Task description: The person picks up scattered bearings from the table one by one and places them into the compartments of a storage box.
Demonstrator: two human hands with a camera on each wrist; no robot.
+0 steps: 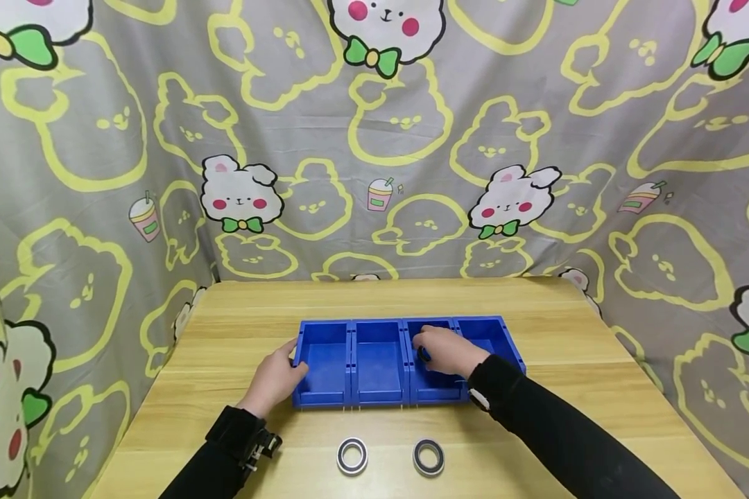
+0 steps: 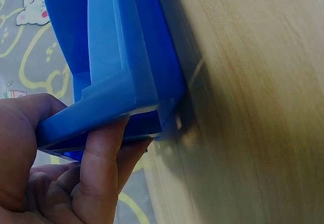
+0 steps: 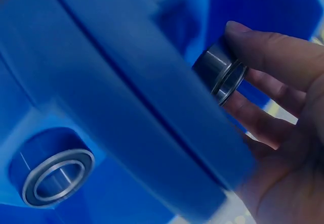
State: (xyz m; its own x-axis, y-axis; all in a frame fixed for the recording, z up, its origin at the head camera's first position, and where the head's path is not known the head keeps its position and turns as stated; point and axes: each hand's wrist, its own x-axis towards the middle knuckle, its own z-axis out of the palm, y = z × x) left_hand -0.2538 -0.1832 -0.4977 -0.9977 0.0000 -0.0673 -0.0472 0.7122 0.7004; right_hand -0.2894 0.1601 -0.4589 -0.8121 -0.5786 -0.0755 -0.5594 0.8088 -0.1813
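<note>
A row of joined blue plastic bins (image 1: pixel 379 400) stands on the wooden table. At its left end my left hand (image 1: pixel 273 381) grips the side wall, thumb over the rim and fingers outside it, as the left wrist view shows on the bin wall (image 2: pixel 96 105). Inside the third bin from the left, my right hand (image 1: pixel 447 350) pinches a ball bearing (image 3: pixel 215 67) between thumb and fingers. Beyond the divider in the right wrist view, a second bearing (image 3: pixel 31 176) lies in the neighbouring bin. My right forearm hides part of the rightmost bin in the head view.
Two more ball bearings lie on the table in front of the bins, a left one (image 1: pixel 352 472) and a right one (image 1: pixel 428 473). A grey curtain (image 1: pixel 412 242) with cartoon rabbits surrounds the table (image 1: pixel 237 305) at the back and sides.
</note>
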